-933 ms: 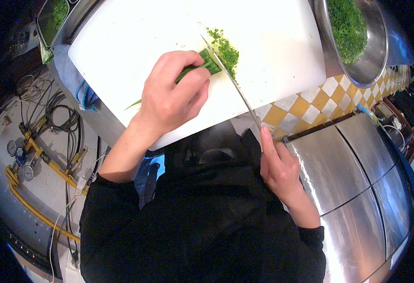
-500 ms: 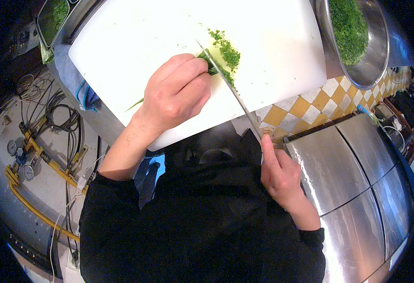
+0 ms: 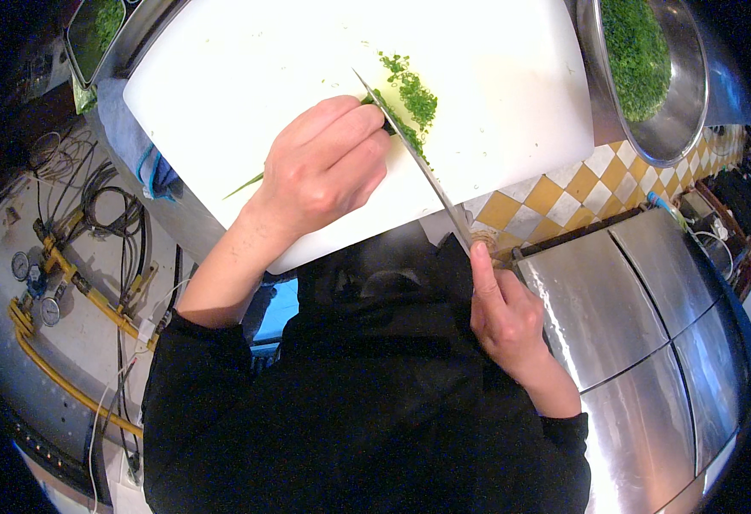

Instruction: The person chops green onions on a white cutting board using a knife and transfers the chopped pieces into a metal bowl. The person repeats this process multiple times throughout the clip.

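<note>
On a white cutting board (image 3: 495,103), my left hand (image 3: 328,163) is closed over a bunch of green onions, its fingers curled near the cut end. A thin green tip (image 3: 245,184) pokes out behind the hand; most of the bunch is hidden under it. My right hand (image 3: 508,317) grips a kitchen knife (image 3: 423,164) by its handle, thumb along the top. The blade slants up and left, close beside my left fingers at the cut end of the green onions. Chopped green onion (image 3: 411,92) lies in a strip on the blade's far right side.
A metal bowl (image 3: 688,128) heaped with chopped greens stands right of the board. At the upper left sits a container (image 3: 93,43) of greens, with a blue cloth (image 3: 119,128) below. Steel cabinet doors (image 3: 598,300) are at right; yellow pipes (image 3: 76,278) and cables run at left.
My left hand has shifted very slightly right toward the blade. The knife and my right hand have moved a little to the left.
</note>
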`<state>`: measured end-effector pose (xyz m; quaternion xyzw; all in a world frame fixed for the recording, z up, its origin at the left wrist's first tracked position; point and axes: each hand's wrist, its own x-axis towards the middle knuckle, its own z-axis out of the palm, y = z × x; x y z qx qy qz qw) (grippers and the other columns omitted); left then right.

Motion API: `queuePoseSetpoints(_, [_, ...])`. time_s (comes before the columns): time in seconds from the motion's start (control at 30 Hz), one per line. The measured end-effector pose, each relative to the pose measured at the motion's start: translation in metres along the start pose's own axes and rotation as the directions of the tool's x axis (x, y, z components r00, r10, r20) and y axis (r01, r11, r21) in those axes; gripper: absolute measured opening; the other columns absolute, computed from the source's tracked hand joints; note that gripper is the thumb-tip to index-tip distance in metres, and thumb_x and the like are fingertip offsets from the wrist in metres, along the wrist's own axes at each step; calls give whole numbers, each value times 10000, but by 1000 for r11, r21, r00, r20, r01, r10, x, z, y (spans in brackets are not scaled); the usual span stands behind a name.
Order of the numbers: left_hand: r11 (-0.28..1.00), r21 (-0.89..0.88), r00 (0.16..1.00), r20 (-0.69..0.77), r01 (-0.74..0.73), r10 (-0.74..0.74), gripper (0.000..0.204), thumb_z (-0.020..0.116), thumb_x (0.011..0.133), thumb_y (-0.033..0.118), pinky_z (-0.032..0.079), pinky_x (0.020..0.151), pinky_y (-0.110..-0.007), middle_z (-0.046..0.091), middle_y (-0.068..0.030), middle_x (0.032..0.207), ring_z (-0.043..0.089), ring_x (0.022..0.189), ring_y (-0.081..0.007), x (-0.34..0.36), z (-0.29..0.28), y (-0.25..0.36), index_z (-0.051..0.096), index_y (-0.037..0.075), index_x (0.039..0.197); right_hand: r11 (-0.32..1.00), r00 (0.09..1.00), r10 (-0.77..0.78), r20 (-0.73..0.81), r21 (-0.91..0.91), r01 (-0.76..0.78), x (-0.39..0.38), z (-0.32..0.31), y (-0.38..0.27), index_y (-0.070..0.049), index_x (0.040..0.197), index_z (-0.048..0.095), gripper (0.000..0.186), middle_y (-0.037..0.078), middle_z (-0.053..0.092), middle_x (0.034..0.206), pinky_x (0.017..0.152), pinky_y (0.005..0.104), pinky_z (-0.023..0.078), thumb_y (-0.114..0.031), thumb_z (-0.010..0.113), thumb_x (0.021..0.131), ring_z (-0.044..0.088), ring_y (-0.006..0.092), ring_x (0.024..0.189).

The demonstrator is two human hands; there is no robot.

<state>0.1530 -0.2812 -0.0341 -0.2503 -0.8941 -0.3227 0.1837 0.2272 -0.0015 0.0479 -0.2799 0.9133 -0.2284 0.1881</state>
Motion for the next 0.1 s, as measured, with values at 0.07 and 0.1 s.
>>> queuePoseSetpoints(0.07, [1000, 2, 1000, 7, -1, 1, 242, 720, 578, -22, 547, 682, -340, 626, -107, 941, 648, 837, -277, 1, 0, 0, 615, 13, 793, 1000, 1000, -1, 4, 10, 1, 2, 0, 1, -66, 1424, 540, 665, 63, 552, 758, 474, 341, 496, -12, 631, 768, 558, 196, 519])
queuePoseSetpoints(0.1, [1000, 2, 1000, 6, 0, 0, 242, 720, 578, -22, 547, 682, -340, 626, -107, 941, 648, 837, -277, 1, -1, 0, 615, 13, 793, 1000, 1000, 5, 21, -6, -5, 4, 0, 1, -74, 1424, 541, 662, 64, 551, 757, 469, 336, 494, -16, 632, 771, 559, 196, 518])
